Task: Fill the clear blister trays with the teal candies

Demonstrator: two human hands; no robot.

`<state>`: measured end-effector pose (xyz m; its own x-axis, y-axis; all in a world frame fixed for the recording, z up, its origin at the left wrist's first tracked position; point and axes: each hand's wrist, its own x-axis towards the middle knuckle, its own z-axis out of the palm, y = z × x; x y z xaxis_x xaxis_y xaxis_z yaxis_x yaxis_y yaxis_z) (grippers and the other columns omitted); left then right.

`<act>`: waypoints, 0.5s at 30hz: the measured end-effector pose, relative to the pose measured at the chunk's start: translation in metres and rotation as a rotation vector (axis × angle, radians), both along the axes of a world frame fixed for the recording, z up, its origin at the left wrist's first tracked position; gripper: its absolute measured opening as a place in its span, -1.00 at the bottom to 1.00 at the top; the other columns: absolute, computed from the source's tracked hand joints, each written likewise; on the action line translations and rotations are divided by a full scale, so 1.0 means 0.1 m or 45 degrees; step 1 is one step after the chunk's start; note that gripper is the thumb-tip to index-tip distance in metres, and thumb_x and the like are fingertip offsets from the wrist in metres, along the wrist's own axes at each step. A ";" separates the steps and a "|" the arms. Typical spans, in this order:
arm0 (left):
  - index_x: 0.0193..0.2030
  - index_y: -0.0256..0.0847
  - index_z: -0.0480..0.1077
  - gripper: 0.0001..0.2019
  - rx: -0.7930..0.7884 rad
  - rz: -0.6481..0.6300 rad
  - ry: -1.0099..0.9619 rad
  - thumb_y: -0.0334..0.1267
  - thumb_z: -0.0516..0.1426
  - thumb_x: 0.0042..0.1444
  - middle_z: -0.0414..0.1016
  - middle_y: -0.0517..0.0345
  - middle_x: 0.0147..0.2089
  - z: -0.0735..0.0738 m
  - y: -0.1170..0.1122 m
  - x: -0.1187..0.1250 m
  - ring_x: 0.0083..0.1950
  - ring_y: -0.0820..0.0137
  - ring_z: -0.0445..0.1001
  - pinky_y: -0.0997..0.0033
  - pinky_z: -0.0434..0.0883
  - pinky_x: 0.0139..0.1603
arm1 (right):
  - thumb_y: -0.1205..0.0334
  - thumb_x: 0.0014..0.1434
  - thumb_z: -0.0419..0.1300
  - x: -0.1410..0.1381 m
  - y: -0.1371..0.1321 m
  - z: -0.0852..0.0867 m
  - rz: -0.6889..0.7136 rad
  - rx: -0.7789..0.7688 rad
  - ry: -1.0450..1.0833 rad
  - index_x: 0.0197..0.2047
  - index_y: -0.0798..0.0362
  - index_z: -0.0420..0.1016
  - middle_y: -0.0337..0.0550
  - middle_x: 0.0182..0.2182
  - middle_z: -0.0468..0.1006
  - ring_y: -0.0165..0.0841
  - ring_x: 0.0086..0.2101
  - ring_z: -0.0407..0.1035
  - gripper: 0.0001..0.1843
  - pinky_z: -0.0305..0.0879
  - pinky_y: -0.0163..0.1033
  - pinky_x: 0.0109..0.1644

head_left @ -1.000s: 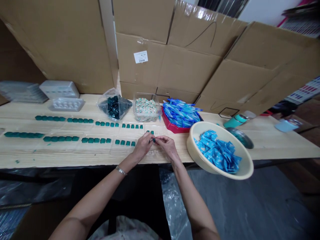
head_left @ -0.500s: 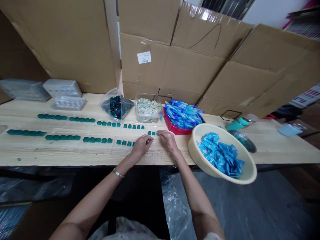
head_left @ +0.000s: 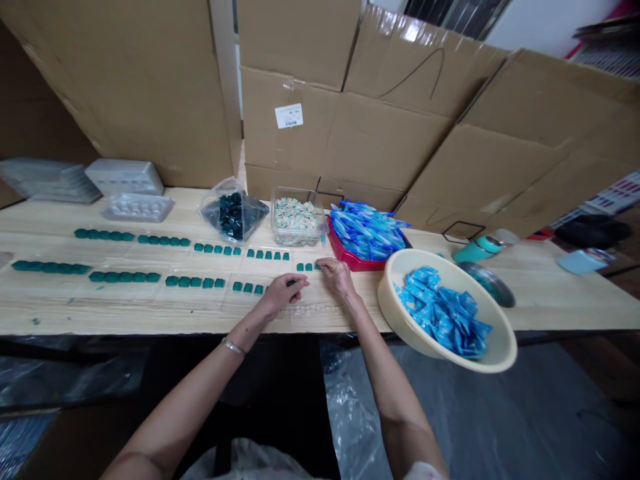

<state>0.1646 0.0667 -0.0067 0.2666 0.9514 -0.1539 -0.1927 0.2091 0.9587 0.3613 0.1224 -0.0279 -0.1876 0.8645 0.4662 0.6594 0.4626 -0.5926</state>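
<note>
My left hand (head_left: 279, 296) is pinched around a small teal piece (head_left: 291, 283), which shows just past its fingertips above a clear plastic blister tray (head_left: 310, 310). My right hand (head_left: 338, 277) rests on that tray, its fingertips beside a short row of teal pieces (head_left: 306, 267). Long rows of teal pieces (head_left: 125, 277) run leftward across the wooden table (head_left: 150, 317) in similar clear trays. Both of my hands hide part of the tray.
Behind the rows stand a plastic bag of dark teal pieces (head_left: 231, 215), a clear tub of wrapped sachets (head_left: 295, 218) and a red tray of blue items (head_left: 365, 232). A cream bowl of blue sachets (head_left: 443, 311) sits at the table's front right. Cardboard sheets form the back wall.
My left hand has moved slightly left and down, and my right hand now lies flatter on the tray. The view has shifted a little.
</note>
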 end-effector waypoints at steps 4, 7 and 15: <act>-0.22 -0.33 0.48 -0.68 -0.002 -0.040 0.190 -0.18 0.27 -0.10 0.42 0.20 -0.53 -0.01 -0.03 0.07 -0.63 0.58 0.26 0.57 0.13 -0.63 | 0.42 0.08 0.07 0.03 0.04 -0.05 0.036 -0.037 -0.064 -0.27 0.04 0.60 -0.12 -0.24 0.61 -0.27 -0.20 0.49 -0.72 0.39 -0.18 -0.07; -0.23 -0.34 0.48 -0.74 -0.091 -0.045 -0.024 -0.23 0.25 -0.05 0.47 0.14 -0.44 0.06 -0.03 0.06 -0.59 0.60 0.30 0.60 0.19 -0.61 | 0.44 0.05 0.08 0.05 0.05 -0.05 0.054 -0.084 -0.116 -0.29 0.05 0.60 -0.10 -0.24 0.61 -0.26 -0.19 0.48 -0.72 0.38 -0.19 -0.05; -0.26 -0.39 0.41 -0.80 -0.622 0.176 -0.914 -0.31 0.02 0.21 0.48 -0.08 -0.21 0.21 0.08 -0.01 -0.18 0.35 0.49 0.25 0.45 -0.06 | 0.30 0.09 0.17 -0.19 -0.26 0.25 0.074 0.025 0.131 -0.20 0.06 0.54 -0.01 -0.09 0.50 -0.25 -0.09 0.38 -0.80 0.33 -0.13 -0.04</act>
